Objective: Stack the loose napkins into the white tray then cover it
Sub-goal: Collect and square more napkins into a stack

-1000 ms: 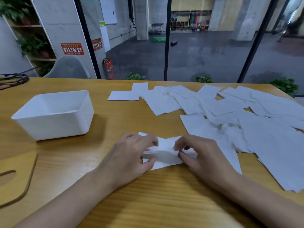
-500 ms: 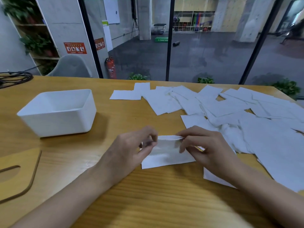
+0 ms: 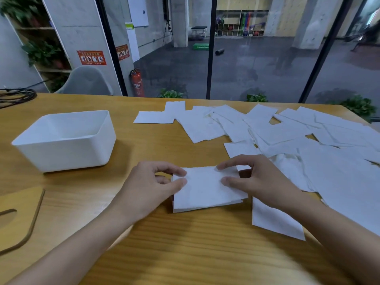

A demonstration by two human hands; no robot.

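A folded white napkin [image 3: 205, 192] lies flat on the wooden table in front of me. My left hand [image 3: 148, 190] pinches its left far corner between thumb and forefinger. My right hand [image 3: 259, 182] holds the right far corner the same way, thumb on top. The white tray [image 3: 67, 159] stands to the left, and I see nothing in it. Several loose napkins [image 3: 287, 136] lie spread and overlapping across the right half of the table. A wooden lid [image 3: 22, 221] with a slot lies at the left edge.
One loose napkin [image 3: 275, 221] lies under my right forearm. Black cables [image 3: 16, 96] sit at the table's far left corner. A grey chair [image 3: 86, 81] stands behind the table, in front of a glass wall.
The napkin, lifted and creased between both hands a second ago, now lies folded flat on the table. Both hands have stayed at its far edge.
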